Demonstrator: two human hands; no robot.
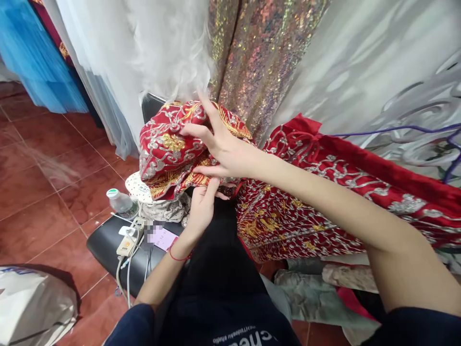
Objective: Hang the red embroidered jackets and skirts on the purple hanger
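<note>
left hand [202, 204] pinches stiff beaded red embroidered cloth [169, 146]; right hand [219, 146], fingers splayed, presses it

Looked like costume or dressmaking shop. Garments hung along far side: white tulle [118, 53], sequin fabric [259, 62], silver satin [360, 62], blue tulle [32, 53] far left. Embroidered red garment [324, 192] lay right. Floor was red tile [43, 178].
</note>
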